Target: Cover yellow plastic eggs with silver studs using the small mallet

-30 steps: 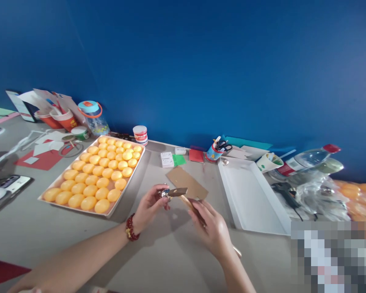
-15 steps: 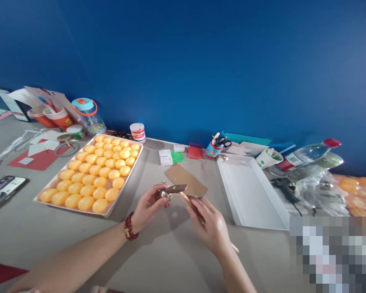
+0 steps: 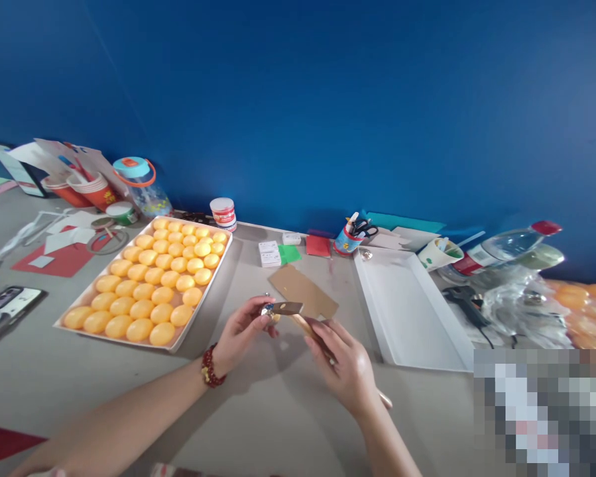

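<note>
My left hand [image 3: 245, 328], with a red beaded bracelet on its wrist, pinches a small shiny silvery object [image 3: 266, 310], partly covered by my fingers; its exact kind is unclear. My right hand [image 3: 345, 364] is wrapped round the wooden handle of a small hammer [image 3: 288, 308]. The dark hammer head lies against the silvery object, or right beside it. The handle's pale end shows past my right wrist. Beyond both hands, a piece of brown cardboard [image 3: 305, 291] lies flat on the grey table [image 3: 278, 424].
On the left stands a tray [image 3: 178, 346] full of orange balls [image 3: 143, 309]. A white tray [image 3: 417, 318] is on the right, with a black glue gun [image 3: 464, 301] and a plastic bottle [image 3: 509, 244] beyond. Small white boxes [image 3: 269, 254] and a pen cup [image 3: 347, 241] stand near the blue wall.
The hammer head has shifted slightly left, closer to the silvery object in my left hand. Both hands keep their grip, and the view has moved a little.
</note>
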`<state>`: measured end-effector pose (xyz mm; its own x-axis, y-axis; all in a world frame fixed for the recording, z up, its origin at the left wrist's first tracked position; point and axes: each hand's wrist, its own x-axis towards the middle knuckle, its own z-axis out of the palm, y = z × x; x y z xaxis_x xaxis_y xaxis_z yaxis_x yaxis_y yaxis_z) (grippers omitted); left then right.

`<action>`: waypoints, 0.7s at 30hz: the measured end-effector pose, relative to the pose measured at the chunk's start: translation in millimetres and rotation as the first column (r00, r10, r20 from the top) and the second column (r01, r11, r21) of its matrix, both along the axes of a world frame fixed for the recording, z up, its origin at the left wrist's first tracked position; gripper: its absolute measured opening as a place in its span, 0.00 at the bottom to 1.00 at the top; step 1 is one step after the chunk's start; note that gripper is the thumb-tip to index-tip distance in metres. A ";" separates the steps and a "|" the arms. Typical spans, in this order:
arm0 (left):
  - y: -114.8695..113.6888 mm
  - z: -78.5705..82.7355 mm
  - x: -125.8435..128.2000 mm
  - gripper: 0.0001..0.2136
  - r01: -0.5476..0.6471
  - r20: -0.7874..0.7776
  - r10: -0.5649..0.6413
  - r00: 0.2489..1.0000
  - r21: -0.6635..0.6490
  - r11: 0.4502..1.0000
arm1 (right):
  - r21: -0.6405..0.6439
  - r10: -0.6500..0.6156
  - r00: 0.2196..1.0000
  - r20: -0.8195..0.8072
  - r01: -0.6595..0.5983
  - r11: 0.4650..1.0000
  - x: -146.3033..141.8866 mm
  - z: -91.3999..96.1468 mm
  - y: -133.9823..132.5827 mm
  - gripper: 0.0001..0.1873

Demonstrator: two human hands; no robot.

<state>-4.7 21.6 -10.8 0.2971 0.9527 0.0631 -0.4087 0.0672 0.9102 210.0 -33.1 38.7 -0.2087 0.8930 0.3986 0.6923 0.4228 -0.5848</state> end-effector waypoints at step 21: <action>-0.3 1.9 -2.2 0.14 0.116 0.079 -0.112 0.991 -0.045 0.992 | 0.035 -0.142 0.986 -0.085 0.145 0.989 4.8 -2.3 2.6 0.12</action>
